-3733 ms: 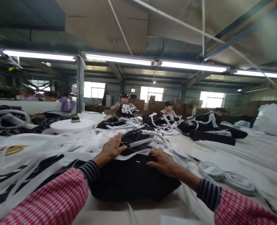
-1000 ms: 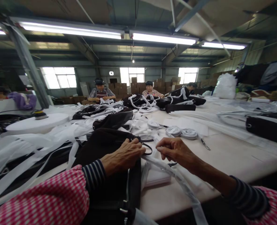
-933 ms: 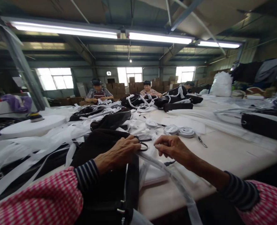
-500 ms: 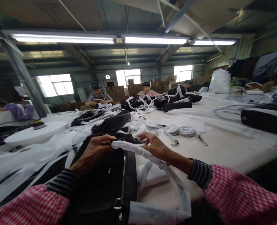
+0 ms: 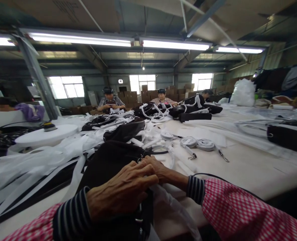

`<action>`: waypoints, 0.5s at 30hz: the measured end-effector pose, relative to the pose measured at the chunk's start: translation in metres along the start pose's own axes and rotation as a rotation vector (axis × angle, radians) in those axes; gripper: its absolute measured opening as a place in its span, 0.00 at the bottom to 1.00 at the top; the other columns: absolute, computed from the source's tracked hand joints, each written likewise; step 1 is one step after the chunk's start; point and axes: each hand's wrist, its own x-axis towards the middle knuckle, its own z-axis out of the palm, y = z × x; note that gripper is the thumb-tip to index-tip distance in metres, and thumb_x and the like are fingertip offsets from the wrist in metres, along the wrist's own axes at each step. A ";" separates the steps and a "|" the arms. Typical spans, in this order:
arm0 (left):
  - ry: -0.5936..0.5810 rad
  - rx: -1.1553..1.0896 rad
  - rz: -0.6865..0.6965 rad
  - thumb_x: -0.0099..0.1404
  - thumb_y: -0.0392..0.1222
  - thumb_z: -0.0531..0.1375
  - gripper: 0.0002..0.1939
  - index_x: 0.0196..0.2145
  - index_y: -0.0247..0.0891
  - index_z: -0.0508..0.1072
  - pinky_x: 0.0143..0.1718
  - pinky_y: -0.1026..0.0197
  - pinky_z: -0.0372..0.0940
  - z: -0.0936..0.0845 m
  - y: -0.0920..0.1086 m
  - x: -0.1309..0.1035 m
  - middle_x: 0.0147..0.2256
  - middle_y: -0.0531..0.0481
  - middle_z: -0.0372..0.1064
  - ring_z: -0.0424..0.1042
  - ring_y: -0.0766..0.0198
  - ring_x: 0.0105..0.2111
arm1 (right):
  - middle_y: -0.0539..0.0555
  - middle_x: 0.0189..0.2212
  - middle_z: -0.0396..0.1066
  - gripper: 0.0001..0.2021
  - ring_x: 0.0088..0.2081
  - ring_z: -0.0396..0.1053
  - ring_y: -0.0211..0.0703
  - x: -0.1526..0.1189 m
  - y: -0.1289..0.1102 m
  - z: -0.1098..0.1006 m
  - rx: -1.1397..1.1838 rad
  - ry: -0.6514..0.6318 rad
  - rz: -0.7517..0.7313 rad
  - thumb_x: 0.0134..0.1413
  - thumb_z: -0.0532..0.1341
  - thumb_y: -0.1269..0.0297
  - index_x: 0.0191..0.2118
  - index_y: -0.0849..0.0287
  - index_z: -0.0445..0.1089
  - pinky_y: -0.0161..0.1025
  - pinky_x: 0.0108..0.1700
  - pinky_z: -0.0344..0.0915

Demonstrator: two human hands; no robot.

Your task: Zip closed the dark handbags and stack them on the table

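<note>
A black bag (image 5: 110,155) with metal fittings lies on the table in front of me. My left hand (image 5: 120,187) lies over the bag's right side, its fingers bent inward toward my other hand. Close against it, my right hand (image 5: 156,167) has its fingers curled at a metal ring (image 5: 139,160) on the bag. Both sets of fingertips are mostly hidden, so what they pinch cannot be made out. A strap in a pale translucent wrapping (image 5: 177,207) hangs below my right hand.
White strips (image 5: 50,160) spread across the left. Coiled white straps with metal clips (image 5: 205,144) lie ahead on the right. Farther off are more black bags (image 5: 124,130) and a round white disc (image 5: 46,134). Co-workers (image 5: 110,102) sit across the table.
My hands have come together lower, at the bag's right side. The wrapped strap, earlier raised across by my fingers, now hangs lower. The view has turned slightly left.
</note>
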 end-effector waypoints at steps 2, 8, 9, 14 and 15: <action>-0.051 -0.022 -0.027 0.71 0.37 0.60 0.24 0.62 0.51 0.63 0.60 0.51 0.62 -0.004 0.004 -0.005 0.63 0.49 0.64 0.65 0.53 0.61 | 0.54 0.35 0.70 0.08 0.37 0.63 0.45 -0.002 0.000 -0.005 0.073 -0.008 0.029 0.56 0.66 0.61 0.36 0.60 0.71 0.42 0.41 0.58; -0.237 -0.025 -0.015 0.72 0.36 0.57 0.07 0.46 0.45 0.69 0.41 0.56 0.62 -0.012 0.014 0.007 0.47 0.51 0.72 0.69 0.57 0.46 | 0.52 0.32 0.72 0.17 0.33 0.66 0.39 -0.009 0.005 -0.021 0.704 -0.023 0.234 0.65 0.59 0.51 0.35 0.61 0.75 0.35 0.35 0.61; -0.240 -0.017 -0.003 0.72 0.37 0.58 0.06 0.46 0.45 0.69 0.40 0.56 0.61 -0.010 0.014 0.013 0.47 0.51 0.72 0.68 0.57 0.46 | 0.54 0.34 0.74 0.19 0.33 0.67 0.39 -0.010 0.009 -0.021 0.816 0.001 0.320 0.66 0.58 0.50 0.37 0.62 0.76 0.35 0.35 0.63; -0.198 -0.032 -0.024 0.70 0.56 0.63 0.14 0.37 0.43 0.71 0.37 0.56 0.59 -0.014 0.002 0.025 0.37 0.50 0.72 0.68 0.56 0.40 | 0.59 0.36 0.78 0.20 0.29 0.70 0.38 -0.017 0.023 -0.014 1.203 0.209 0.632 0.68 0.55 0.52 0.37 0.63 0.75 0.35 0.32 0.65; -0.171 -0.045 -0.041 0.71 0.59 0.61 0.17 0.35 0.43 0.72 0.39 0.56 0.60 -0.019 -0.005 0.020 0.34 0.50 0.71 0.67 0.57 0.38 | 0.59 0.35 0.79 0.20 0.28 0.71 0.38 -0.018 0.023 -0.014 1.232 0.239 0.625 0.69 0.54 0.52 0.37 0.63 0.75 0.34 0.31 0.64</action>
